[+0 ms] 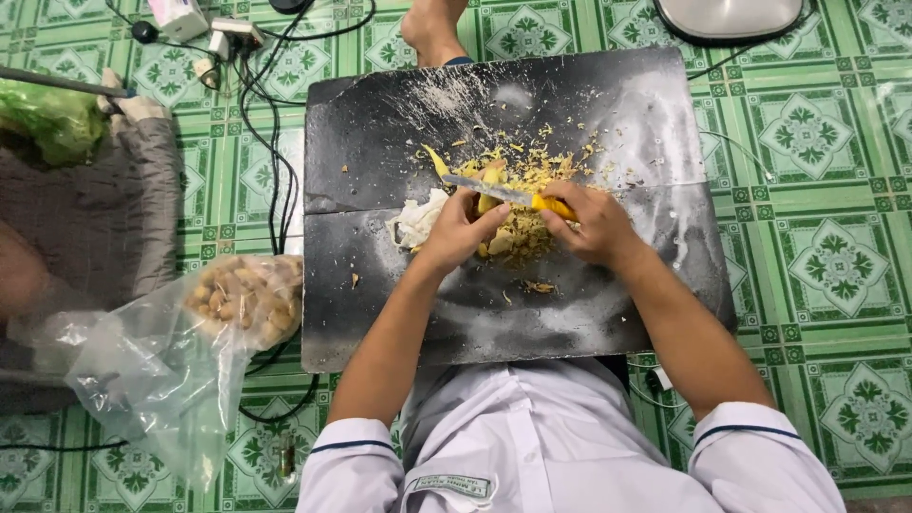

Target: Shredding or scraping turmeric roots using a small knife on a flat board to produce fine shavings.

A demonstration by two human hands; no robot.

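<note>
Head view: right hand (591,224) curled tight round yellow knife handle (551,204), blade (484,189) flat, pointing left. Left hand (458,231) fingers pinched on yellow fruit piece (490,201) mid dark scuffed board (494,285). Fibrous peelings (532,166) strewn beyond.

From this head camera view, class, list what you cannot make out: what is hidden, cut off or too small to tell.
- Yellow piece under the left hand: the fingers cover most of it, so its kind is unclear.
- Knife handle: mostly inside the right hand.
- Grey object at top: cut off by the frame edge.
- Foot at top: cut off by the edge.
- Contents of the clear plastic bag: pale lumps, blurred by the plastic.
</note>
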